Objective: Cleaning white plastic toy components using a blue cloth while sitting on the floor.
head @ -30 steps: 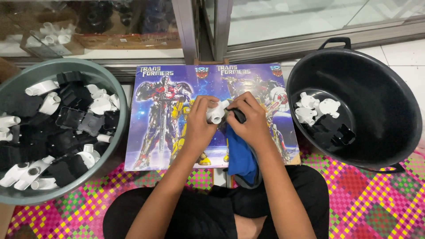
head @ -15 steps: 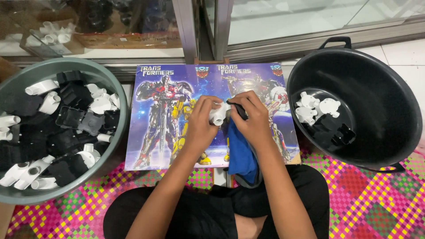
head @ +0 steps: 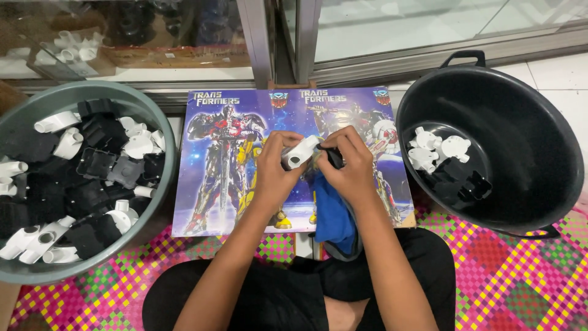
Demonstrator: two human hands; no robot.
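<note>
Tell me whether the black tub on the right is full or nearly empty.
Nearly empty. The black tub holds only a few white fittings and black parts in one small cluster; most of its inner wall and floor show bare.

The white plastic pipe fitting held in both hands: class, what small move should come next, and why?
Probably wiping on: the left hand grips the white plastic pipe fitting, the right hand presses a blue cloth beside it. The black round tub holds similar white fittings.

Grey-green basin [head: 160,132] at left, filled with black and white fittings; black tub [head: 551,122] at right, holding few; woven mat [head: 490,276] beneath; glass door [head: 429,24] behind.
</note>
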